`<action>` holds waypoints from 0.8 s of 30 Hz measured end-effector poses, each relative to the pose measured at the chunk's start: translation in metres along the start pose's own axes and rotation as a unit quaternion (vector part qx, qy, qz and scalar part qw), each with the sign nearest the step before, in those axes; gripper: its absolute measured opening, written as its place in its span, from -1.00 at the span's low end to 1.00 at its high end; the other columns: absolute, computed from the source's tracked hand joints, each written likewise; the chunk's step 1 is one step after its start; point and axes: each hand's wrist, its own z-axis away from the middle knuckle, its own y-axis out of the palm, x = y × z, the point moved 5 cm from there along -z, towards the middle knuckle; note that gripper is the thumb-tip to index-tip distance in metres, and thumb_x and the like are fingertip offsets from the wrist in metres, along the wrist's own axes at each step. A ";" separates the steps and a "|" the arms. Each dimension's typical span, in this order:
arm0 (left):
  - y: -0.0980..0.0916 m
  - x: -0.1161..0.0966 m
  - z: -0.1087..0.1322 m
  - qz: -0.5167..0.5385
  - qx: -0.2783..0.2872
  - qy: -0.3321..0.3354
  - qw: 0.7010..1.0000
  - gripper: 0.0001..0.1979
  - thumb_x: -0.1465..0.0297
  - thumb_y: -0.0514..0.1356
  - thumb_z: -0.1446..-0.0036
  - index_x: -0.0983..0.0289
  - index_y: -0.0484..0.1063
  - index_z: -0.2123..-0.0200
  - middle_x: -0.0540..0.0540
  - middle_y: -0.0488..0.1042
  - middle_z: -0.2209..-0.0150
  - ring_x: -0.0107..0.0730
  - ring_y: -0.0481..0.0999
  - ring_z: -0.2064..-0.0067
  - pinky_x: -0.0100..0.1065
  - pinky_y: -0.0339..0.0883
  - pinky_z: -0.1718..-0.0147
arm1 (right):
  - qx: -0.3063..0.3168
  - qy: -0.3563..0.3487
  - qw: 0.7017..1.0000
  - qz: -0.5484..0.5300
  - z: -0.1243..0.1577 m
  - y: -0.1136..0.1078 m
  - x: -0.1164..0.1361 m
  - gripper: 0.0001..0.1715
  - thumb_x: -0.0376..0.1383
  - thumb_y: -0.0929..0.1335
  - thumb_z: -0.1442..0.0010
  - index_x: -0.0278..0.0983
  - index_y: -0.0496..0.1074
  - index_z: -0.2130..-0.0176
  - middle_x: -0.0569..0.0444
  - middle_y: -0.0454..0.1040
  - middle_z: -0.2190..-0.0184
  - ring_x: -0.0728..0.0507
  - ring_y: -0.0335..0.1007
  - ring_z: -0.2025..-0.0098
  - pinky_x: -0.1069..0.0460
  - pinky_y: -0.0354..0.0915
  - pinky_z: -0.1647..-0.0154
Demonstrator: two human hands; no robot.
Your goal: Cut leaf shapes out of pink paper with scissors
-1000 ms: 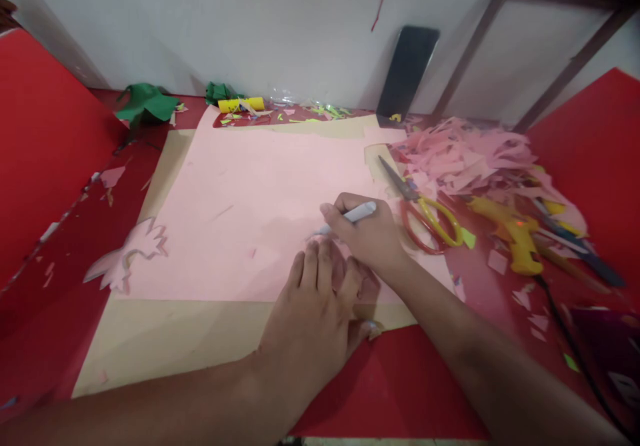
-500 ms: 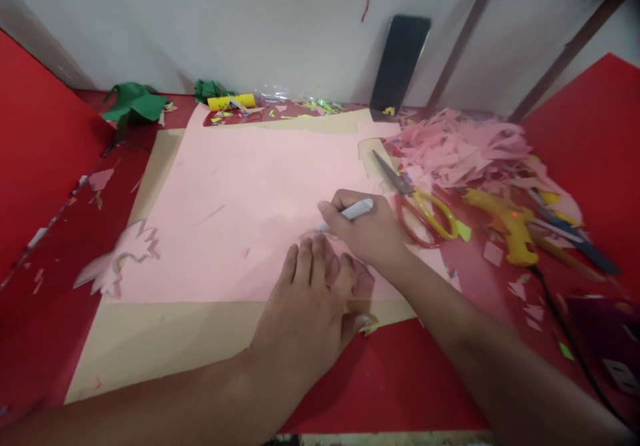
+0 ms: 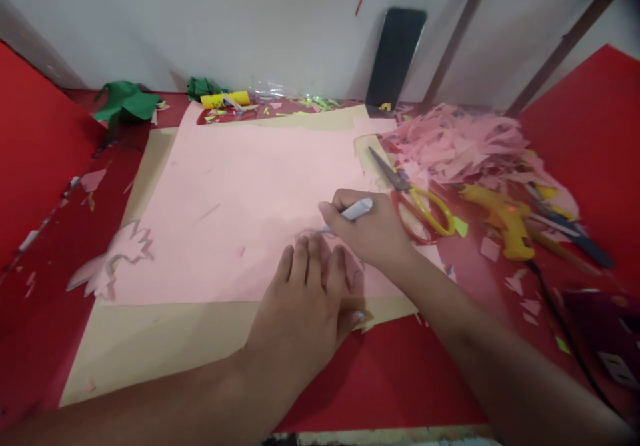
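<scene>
A large pink paper sheet [image 3: 250, 186] lies over a tan sheet [image 3: 175, 339]. My right hand [image 3: 365, 226] is closed around a white marker [image 3: 357, 209], its tip down at the pink paper. Just below it, my left hand [image 3: 307, 293] lies flat with its fingers stretched out, pressing on the paper. Drawn lines show near my fingertips; whether a pink piece lies under the palm is hidden. A pink cut-out with dark edges [image 3: 113, 259] rests at the sheet's left corner. To the right of my right hand lie scissors [image 3: 417, 199] with red and yellow handles.
A heap of pink paper strips [image 3: 460, 143] sits at back right. Beside it are a yellow glue gun [image 3: 505, 223] with a black cord and a dark blue tool [image 3: 585, 239]. A phone [image 3: 397, 56] leans on the wall. Green paper [image 3: 127, 101] stands at back left.
The view has shifted slightly. Both hands stay in nearly the same place, the marker still in my right hand and my left hand flat on the paper.
</scene>
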 end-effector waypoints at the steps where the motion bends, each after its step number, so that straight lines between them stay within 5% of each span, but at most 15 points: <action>1: 0.000 0.000 0.000 -0.002 -0.004 0.001 1.000 -0.16 -0.04 0.07 -0.29 0.56 0.22 -0.33 0.63 0.24 -0.32 0.39 0.24 -0.36 0.15 0.18 -0.27 | 0.000 0.000 1.000 -0.003 0.001 0.000 0.000 -0.50 -0.20 0.34 -0.22 -0.21 0.01 0.59 0.25 0.01 0.66 0.02 -0.06 0.56 0.04 -0.02 0.53; 24: -0.002 0.001 0.000 -0.041 -0.015 -0.006 0.999 -0.13 -0.07 0.05 -0.28 0.56 0.21 -0.36 0.57 0.27 -0.31 0.32 0.30 -0.33 0.07 0.23 -0.24 | -0.005 -0.025 0.997 0.070 0.001 -0.019 0.014 -0.46 -0.35 0.33 -0.19 -0.21 -0.12 0.59 0.27 -0.13 0.66 0.03 -0.20 0.56 0.01 -0.12 0.48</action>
